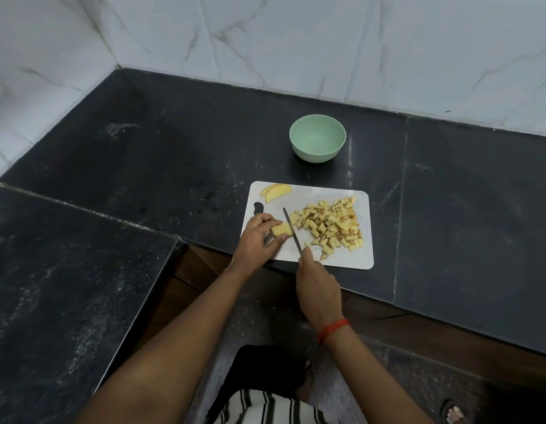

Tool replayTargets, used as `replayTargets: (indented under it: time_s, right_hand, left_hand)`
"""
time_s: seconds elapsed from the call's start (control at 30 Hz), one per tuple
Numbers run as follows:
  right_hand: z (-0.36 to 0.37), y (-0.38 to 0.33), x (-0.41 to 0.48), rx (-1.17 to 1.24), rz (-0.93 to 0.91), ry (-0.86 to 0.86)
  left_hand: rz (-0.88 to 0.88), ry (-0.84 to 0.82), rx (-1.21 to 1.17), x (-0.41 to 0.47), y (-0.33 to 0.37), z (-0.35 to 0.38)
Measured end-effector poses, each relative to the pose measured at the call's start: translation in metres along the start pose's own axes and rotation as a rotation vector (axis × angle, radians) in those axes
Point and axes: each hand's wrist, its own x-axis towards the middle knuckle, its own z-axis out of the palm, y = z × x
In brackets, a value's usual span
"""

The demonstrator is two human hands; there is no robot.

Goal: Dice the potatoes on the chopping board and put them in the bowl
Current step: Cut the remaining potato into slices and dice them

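Note:
A white chopping board (pixel 342 258) lies at the counter's front edge. My left hand (pixel 256 240) grips a yellow potato piece (pixel 281 230) on the board's left side. My right hand (pixel 316 286) grips the handle of a knife (pixel 291 229), whose blade stands against the right end of that piece. A heap of diced potato (pixel 330 223) covers the board's right half. Two potato slices (pixel 276 191) lie at the board's far left corner. A pale green bowl (pixel 317 139), with nothing in it, stands on the counter behind the board.
The black stone counter (pixel 464 209) runs along a white marble-tiled wall (pixel 296 41) and turns into a second slab (pixel 66 286) on my left. Below the counter edge I see the floor and my striped clothing (pixel 265 408).

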Motion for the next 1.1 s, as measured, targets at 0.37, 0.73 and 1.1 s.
replayTargets:
  time_s: [0.37,0.73,1.1]
  right_hand:
    - [0.01,-0.006,0.015,0.054,-0.004,-0.006]
    - [0.013,-0.016,0.044,0.169,0.026,-0.008]
    - [0.006,0.013,-0.03,-0.21,-0.002,-0.04]
  left_hand:
    - [0.009,-0.008,0.012,0.001,0.0,0.0]
    - [-0.015,0.015,0.008,0.003,0.001,0.005]
    - [-0.098,0.09,0.023,0.007,0.001,0.011]
